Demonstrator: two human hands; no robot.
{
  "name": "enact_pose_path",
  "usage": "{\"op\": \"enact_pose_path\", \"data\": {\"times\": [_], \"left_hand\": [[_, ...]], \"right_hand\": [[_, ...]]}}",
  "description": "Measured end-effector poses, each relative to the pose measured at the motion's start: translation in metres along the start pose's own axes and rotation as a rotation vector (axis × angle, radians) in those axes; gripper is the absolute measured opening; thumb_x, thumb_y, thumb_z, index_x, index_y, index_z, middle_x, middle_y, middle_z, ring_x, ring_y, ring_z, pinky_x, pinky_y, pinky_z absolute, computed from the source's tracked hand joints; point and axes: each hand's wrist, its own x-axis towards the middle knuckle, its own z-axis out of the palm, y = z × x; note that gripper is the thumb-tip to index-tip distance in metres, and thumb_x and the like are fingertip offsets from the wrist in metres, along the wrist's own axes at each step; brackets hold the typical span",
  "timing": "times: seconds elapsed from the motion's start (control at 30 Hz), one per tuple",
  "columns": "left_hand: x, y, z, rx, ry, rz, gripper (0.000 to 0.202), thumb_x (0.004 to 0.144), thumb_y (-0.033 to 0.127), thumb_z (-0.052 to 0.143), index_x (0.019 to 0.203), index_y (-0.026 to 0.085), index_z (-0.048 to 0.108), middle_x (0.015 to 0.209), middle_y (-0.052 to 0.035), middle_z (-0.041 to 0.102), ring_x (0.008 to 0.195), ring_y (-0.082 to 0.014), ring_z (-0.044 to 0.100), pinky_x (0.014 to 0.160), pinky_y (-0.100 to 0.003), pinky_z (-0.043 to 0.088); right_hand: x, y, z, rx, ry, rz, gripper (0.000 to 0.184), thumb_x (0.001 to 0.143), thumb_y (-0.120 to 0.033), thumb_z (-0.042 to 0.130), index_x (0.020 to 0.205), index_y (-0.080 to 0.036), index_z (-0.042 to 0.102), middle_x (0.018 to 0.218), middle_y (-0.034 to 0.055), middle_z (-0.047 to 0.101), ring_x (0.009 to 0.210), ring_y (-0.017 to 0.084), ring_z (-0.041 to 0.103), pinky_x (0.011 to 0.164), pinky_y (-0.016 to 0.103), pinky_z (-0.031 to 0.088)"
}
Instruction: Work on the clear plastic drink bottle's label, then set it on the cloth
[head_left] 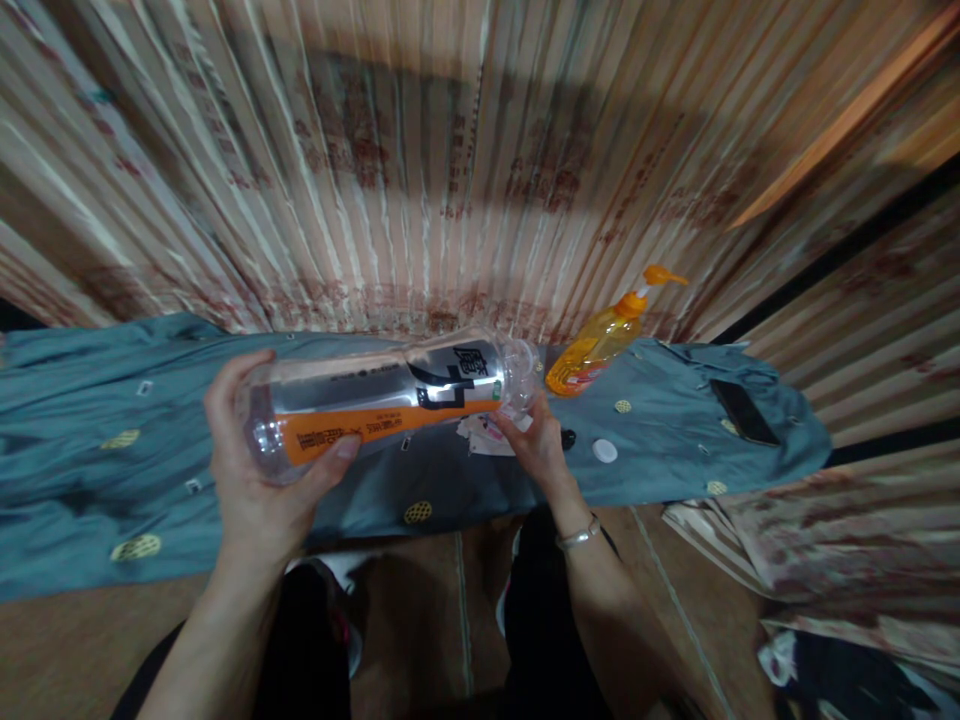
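Note:
A large clear plastic bottle with a silver and orange label lies sideways in the air above the cloth, its neck pointing right. My left hand is wrapped round its base end, thumb along the near side. With bent fingers, my right hand grips the neck end; part of those fingers is hidden. The bottle's mouth looks uncapped. A round white cap lies on the cloth right of my right hand. Just behind the neck stands a pump bottle of orange liquid with an orange pump head.
A teal patterned cloth covers the long narrow surface. On it are a dark phone at the right, a crumpled pale wrapper and a small black object. A pleated curtain hangs behind. My legs stand at the near edge.

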Motion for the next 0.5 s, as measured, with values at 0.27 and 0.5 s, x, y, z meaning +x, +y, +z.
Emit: {"op": "enact_pose_path", "data": {"times": [0.27,0.5], "left_hand": [[0.0001,0.0007,-0.0016,-0.004,-0.004,-0.014,0.086,0.050,0.042,0.084,0.129,0.031,0.053,0.118,-0.0008,0.055,0.104,-0.0198,0.053,0.092,-0.037,0.043],[-0.0006,0.0027,-0.0006,-0.032,0.000,-0.003,0.087,0.050,0.040,0.086,0.130,0.033,0.053,0.118,0.0002,0.055,0.103,-0.0186,0.052,0.090,-0.034,0.042]], "right_hand": [[-0.0005,-0.0005,-0.0005,-0.004,-0.016,0.016,0.051,0.077,-0.048,0.071,0.115,-0.019,0.054,0.095,0.0107,0.075,0.086,0.029,0.072,0.071,0.037,0.055],[-0.0007,-0.0012,-0.0014,0.006,-0.021,0.011,0.051,0.077,-0.048,0.072,0.115,-0.019,0.054,0.096,0.0112,0.075,0.085,0.029,0.072,0.070,0.037,0.055]]}}
